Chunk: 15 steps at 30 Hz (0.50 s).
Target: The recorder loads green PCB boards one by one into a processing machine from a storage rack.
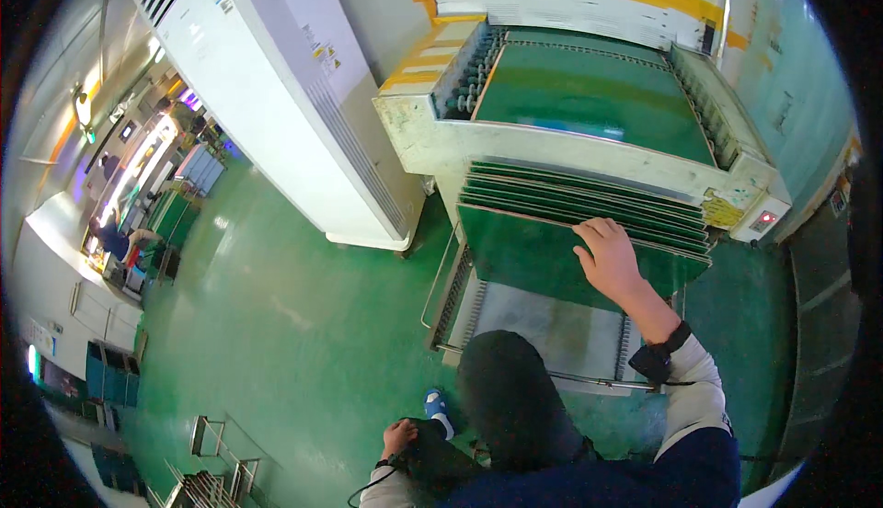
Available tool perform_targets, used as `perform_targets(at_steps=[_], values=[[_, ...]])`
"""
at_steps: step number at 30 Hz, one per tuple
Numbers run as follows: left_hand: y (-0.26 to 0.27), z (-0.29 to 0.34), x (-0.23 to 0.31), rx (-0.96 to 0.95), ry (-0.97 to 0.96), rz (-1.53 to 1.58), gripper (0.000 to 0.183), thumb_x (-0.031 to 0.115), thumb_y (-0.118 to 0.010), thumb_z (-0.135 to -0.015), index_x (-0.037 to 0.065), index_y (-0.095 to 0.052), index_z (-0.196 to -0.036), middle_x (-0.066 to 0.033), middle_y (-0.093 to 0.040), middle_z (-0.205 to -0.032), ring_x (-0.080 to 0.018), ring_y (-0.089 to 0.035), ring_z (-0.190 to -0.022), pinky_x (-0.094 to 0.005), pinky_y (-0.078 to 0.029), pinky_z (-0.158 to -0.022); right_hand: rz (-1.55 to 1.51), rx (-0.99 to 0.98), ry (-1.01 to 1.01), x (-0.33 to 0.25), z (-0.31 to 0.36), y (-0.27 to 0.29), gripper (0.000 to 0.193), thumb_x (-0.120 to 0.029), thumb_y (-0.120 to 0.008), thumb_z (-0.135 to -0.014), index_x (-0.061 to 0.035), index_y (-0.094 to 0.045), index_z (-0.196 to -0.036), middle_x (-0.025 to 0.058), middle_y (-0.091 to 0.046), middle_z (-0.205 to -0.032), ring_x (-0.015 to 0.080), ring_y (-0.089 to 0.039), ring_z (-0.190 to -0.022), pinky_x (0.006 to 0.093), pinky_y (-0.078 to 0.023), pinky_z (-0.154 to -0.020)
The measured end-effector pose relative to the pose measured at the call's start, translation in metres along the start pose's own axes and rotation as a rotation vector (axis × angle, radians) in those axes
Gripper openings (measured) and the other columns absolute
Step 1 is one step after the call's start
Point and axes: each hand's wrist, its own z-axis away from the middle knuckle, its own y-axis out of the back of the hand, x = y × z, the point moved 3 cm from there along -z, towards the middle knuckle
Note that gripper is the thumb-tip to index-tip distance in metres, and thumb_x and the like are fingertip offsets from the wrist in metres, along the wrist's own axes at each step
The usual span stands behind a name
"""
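My right hand [607, 260] is at the upper edge of the front green panel [520, 241], its thumb apart from the fingers, which reach over the edge. Behind that panel several more thin green panels [561, 188] stand upright in a row. They sit in a metal rack [451, 301] with toothed rails along both sides of its pale base [552, 319]. Low in the view my left hand [399, 437] rests on my dark trouser leg, fingers curled together, with no object visible in it.
Beyond the rack stands a roller machine [552, 140] with a large green panel [589, 85] lying on it. A tall white air conditioner [294, 94] rises at its left. Metal frames [212, 462] stand at lower left; people [115, 237] work farther off.
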Motion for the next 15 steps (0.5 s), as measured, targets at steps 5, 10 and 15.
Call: perform_targets(at_steps=[5,10,15], values=[[-0.01,0.006,0.005,-0.02,0.028,0.082,0.027,0.013,-0.066,-0.091,-0.005,-0.058,-0.111,-0.0144,-0.065,-0.088,-0.0257,-0.066,-0.07,-0.0351,-0.058,-0.061,0.172,0.008,-0.032,-0.008,0.021,-0.01,0.052,-0.01,-0.069,-0.077,-0.0031,-0.055,-0.128,0.013,-0.048,-0.134,0.033,-0.045,-0.125,0.0493,-0.037,-0.105],[-0.015,0.005,0.005,-0.004,0.036,0.083,0.027,0.013,-0.066,-0.091,-0.003,-0.059,-0.111,-0.0133,-0.065,-0.089,-0.0256,-0.066,-0.07,-0.0352,-0.057,-0.061,0.16,0.03,-0.018,-0.014,0.036,-0.016,0.055,-0.008,-0.068,-0.076,-0.0021,-0.054,-0.129,0.0153,-0.045,-0.139,0.0348,-0.041,-0.131,0.0513,-0.032,-0.11],[-0.011,0.013,-0.002,0.032,0.007,0.128,0.028,0.015,-0.066,-0.091,-0.003,-0.059,-0.112,-0.0121,-0.065,-0.088,-0.023,-0.065,-0.071,-0.033,-0.056,-0.06,0.088,0.066,0.053,-0.036,0.03,-0.01,0.049,-0.003,-0.066,-0.075,0.0002,-0.056,-0.123,0.0191,-0.053,-0.129,0.0394,-0.049,-0.115,0.0515,-0.037,-0.1]])
